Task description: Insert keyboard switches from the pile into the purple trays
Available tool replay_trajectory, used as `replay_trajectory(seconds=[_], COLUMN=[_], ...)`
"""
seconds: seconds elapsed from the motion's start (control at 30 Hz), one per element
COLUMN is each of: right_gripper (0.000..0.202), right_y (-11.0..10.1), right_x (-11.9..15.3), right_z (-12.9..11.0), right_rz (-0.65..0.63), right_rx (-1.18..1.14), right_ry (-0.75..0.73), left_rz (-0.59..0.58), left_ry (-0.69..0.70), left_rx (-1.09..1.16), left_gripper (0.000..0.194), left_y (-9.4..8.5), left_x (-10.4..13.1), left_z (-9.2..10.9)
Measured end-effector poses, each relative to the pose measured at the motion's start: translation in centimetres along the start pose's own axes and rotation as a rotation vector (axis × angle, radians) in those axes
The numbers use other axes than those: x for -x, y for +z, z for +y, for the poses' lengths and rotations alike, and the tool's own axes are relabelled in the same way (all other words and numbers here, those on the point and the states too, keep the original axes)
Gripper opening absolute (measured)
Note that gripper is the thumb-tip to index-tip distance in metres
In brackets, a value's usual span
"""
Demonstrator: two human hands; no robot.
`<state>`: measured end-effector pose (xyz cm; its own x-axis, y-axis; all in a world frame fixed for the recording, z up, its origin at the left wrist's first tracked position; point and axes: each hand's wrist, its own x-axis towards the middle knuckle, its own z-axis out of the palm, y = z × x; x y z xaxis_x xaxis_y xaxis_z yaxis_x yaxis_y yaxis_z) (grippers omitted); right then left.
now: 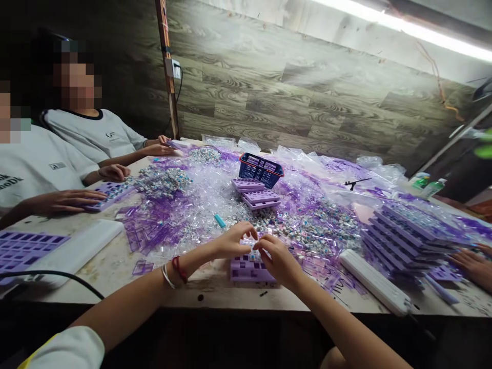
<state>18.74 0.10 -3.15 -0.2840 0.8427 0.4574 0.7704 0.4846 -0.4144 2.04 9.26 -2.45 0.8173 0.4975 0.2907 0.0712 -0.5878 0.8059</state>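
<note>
My left hand (236, 240) is over the far part of a lavender slotted tray (251, 272), with its fingers curled inward. Facing it, my right hand (280, 260) is bent over the tray's right side, fingertips drawn together close to the left ones. Whatever is between the fingertips is too small to make out. Small white and blue pieces show in the tray's far slots, while dark square openings line its near side. Beyond my hands lies a heap of clear and purple plastic bits (207, 205), with a turquoise block (220, 221) on it.
Lavender trays (257, 197) lean by a blue basket (261, 169). Stacked filled trays (403, 241) and a white bar-shaped case (376, 281) stand right. Another white case (77, 251) is left. Two co-workers sit left, one with a hand (73, 200) on a tray; another person's hand (474, 266) shows right.
</note>
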Motion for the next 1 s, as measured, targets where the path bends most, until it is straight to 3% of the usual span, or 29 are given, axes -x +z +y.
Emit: replay_trajectory(seconds=[0.07, 0.17, 0.37, 0.5, 0.67, 1.0], right_gripper=[0.025, 0.025, 0.018, 0.019, 0.032, 0.020], right_y=[0.2, 0.0, -1.7, -1.5, 0.0, 0.3], right_x=[0.4, 0.4, 0.4, 0.5, 0.1, 0.0], right_z=[0.8, 1.1, 2.0, 2.9, 2.4, 1.6], right_rz=[-0.033, -0.020, 0.129, 0.092, 0.004, 0.042], right_rx=[0.005, -0.011, -0.037, -0.071, -0.058, -0.014], right_ry=[0.008, 0.000, 0.104, 0.095, 0.028, 0.071], left_rz=[-0.060, -0.122, -0.031, -0.009, -0.010, -0.027], left_ry=[0.067, 0.137, 0.073, 0.043, 0.056, 0.115], left_rx=[-0.219, -0.311, -0.336, -0.329, -0.305, -0.340], left_gripper=[0.021, 0.020, 0.014, 0.018, 0.016, 0.008], left_y=[0.2, 0.5, 0.6, 0.5, 0.5, 0.5], left_x=[0.1, 0.2, 0.2, 0.1, 0.0, 0.1], left_z=[-0.6, -1.3, -1.4, -1.4, -1.4, -1.7])
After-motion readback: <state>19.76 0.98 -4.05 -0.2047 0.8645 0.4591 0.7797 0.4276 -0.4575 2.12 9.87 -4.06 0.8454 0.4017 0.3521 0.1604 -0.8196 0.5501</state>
